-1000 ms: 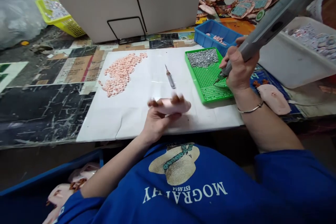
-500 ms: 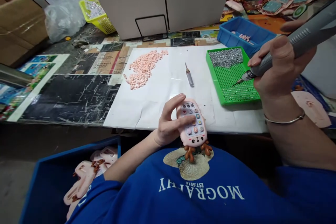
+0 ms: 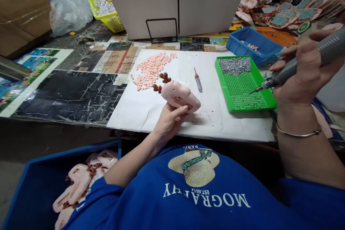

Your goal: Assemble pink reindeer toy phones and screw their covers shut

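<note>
My left hand is closed round a pink toy phone with brown antlers, held back side up over the white sheet. The antlers point to the upper left. At the right, my right hand grips a grey electric screwdriver, its tip above the green tray. Silver screws are heaped at that tray's far end. Between the toy and the tray lies a small screwdriver. Small pink rings are piled behind the toy.
A blue bin of pink toy parts stands at the lower left. Behind the sheet are a large white carton, a yellow basket and a blue tray. More pink parts lie at the back right.
The toy phone has turned over from its button side to its back, and its antlers now point away from me. My right hand with the electric screwdriver has shifted slightly right.
</note>
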`<state>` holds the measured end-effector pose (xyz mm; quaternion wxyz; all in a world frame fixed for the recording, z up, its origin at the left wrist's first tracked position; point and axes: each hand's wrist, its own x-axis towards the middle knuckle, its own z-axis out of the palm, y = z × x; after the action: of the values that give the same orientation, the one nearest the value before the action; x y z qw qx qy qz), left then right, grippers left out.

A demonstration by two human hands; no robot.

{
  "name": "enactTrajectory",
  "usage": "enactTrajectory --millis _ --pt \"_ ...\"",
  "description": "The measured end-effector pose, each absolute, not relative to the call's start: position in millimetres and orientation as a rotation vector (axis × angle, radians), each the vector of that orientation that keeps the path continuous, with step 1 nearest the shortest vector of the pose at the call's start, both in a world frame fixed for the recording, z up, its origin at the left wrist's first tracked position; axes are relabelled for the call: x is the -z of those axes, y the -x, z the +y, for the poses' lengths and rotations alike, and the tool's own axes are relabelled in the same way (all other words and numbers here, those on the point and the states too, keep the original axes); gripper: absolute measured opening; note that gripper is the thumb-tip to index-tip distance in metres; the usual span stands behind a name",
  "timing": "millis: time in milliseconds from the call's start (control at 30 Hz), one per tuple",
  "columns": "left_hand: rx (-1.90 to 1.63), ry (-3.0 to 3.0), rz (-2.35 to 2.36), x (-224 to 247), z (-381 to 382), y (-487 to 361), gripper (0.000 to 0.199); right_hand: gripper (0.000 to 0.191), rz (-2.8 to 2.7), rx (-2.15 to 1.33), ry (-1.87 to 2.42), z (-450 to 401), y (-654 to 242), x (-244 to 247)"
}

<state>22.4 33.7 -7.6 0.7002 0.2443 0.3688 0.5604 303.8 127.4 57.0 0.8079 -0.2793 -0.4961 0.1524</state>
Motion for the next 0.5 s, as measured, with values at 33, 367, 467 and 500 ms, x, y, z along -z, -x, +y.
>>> enactTrajectory --millis 33,367,467,500 --pt "-1.247 -0.542 0.813 7.1 33.4 -22.4 0.037 0.020 -1.047 -0.333 0.604 125.1 -301.3 -58.4" --pt "-1.251 -0.597 0.856 4.4 32.5 -15.9 0.057 0.014 -1.083 -0.367 0.641 116.7 -290.6 -68.8" --pt "-1.268 -0.646 0.866 4.8 31.8 -13.3 0.063 0.011 -1.060 -0.408 0.658 114.0 -290.1 -70.6" --pt "-1.274 -0.653 0.864 5.0 31.5 -12.4 0.063 0.012 -1.053 -0.411 0.667 113.0 -290.1 -71.0"
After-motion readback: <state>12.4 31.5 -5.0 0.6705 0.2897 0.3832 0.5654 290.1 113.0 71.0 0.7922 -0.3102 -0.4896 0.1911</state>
